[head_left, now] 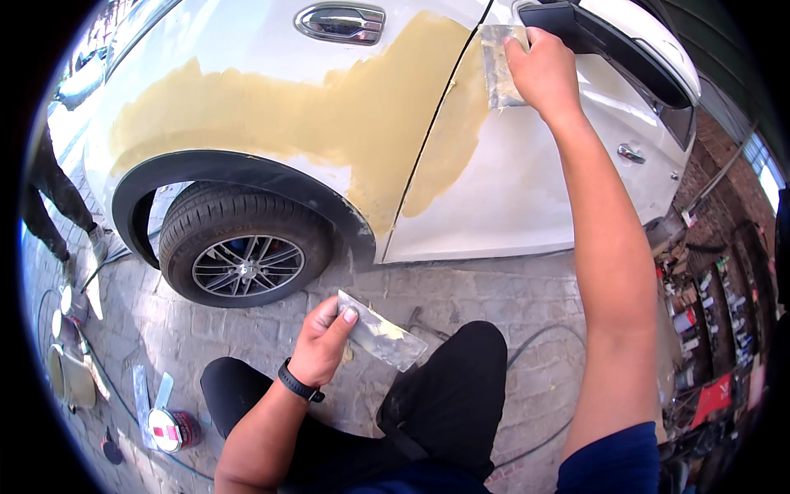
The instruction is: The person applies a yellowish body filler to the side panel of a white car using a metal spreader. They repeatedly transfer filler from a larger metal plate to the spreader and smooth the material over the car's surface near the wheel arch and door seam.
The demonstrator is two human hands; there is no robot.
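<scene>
My right hand (543,70) is closed round a flat metal putty spreader (500,70) and presses it to the white car door (514,189), near its front edge below the mirror. Tan body filler (329,115) covers much of the white fender (255,41) and runs over the seam onto the door. Low in front of me, my left hand (319,339) grips a second flat metal spreader (383,333), its thumb on top. Smears of filler lie on that blade, which is held apart from the car.
The front wheel (247,247) stands below the fender. At lower left are a filler tin (171,430), a bucket (70,377) and a hose (123,403) on the paving. Another person's legs (53,198) are at far left. Shelves with cans and tools (716,329) line the right.
</scene>
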